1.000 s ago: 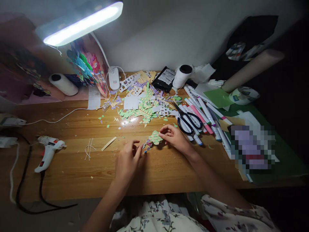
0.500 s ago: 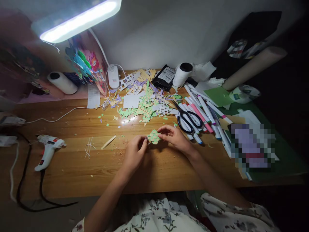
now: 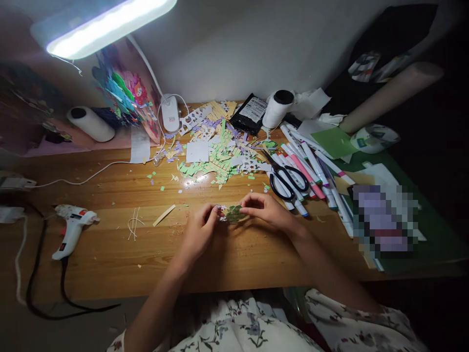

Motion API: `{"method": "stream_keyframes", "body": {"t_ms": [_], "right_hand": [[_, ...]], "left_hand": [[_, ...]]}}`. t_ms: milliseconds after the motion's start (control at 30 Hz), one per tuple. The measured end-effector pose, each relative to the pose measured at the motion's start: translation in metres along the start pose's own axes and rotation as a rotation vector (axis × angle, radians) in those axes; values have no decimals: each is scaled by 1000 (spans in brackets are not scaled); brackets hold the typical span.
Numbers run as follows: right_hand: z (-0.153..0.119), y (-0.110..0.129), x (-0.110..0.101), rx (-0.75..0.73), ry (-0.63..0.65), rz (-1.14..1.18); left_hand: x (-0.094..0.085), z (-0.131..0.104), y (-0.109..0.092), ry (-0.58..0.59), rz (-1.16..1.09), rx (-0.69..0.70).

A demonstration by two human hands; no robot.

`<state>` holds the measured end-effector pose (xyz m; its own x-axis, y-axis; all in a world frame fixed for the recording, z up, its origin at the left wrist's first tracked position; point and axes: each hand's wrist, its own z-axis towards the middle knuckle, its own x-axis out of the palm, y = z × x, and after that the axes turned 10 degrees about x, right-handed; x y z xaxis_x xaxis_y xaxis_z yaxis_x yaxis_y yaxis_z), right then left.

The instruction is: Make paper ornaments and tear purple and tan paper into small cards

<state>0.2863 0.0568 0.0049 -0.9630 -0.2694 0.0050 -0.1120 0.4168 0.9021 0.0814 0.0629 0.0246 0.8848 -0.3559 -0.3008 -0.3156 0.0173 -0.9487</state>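
Observation:
Between my hands is a small green paper cutout [image 3: 234,215] with a brick-like pattern and a wavy outline. It is tilted, and its near face lies in shadow. My right hand [image 3: 264,211] pinches its right edge between thumb and fingers. At the left side of the cutout, my left hand [image 3: 201,229] is closed in a pinch on a small white paper piece [image 3: 222,213]. Whether that piece is joined to the green cutout cannot be told. Both hands are just above the wooden desk [image 3: 164,274].
Behind my hands spreads a heap of paper scraps [image 3: 223,156]. Black-handled scissors [image 3: 284,178] lie on several markers [image 3: 311,171] to the right. A glue gun [image 3: 75,227], white strings [image 3: 135,225] and a tan strip [image 3: 164,215] lie left. A lamp [image 3: 110,29] hangs above.
The green cutout has tilted, so its lit patterned face has turned dark. A small white piece now shows at my left fingertips. The view has shifted slightly.

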Motion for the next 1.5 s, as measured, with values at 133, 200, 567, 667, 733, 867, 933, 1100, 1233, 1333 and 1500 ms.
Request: {"method": "stream_keyframes", "body": {"t_ms": [133, 200, 567, 667, 733, 867, 933, 1100, 1233, 1333, 1500], "right_hand": [[-2, 1, -1, -12, 46, 23], [-3, 2, -2, -9, 38, 41], [-2, 4, -7, -22, -46, -8], [-3, 5, -7, -37, -67, -23], [-4, 6, -7, -49, -71, -26], [-6, 9, -7, -68, -73, -23], [-6, 10, -7, -90, -76, -10], [-12, 11, -5, -265, -119, -21], [-22, 14, -5, -486, -227, -134], [-27, 15, -9, -735, -292, -212], [-30, 14, -13, -933, -330, -234]], "left_hand": [[-2, 1, -2, 24, -73, -23], [-3, 1, -3, 22, -159, -54], [-3, 1, -2, -108, -66, -32], [1, -6, -6, -162, 181, 126], [5, -8, -8, -109, 182, 183], [11, -8, -5, -15, 97, 209], [13, -7, -4, -17, 90, 214], [8, -10, -13, -19, 199, 344], [4, -18, -22, 14, 337, 427], [3, -26, -26, -28, 429, 530], [4, -38, -33, -61, 437, 586]]}}
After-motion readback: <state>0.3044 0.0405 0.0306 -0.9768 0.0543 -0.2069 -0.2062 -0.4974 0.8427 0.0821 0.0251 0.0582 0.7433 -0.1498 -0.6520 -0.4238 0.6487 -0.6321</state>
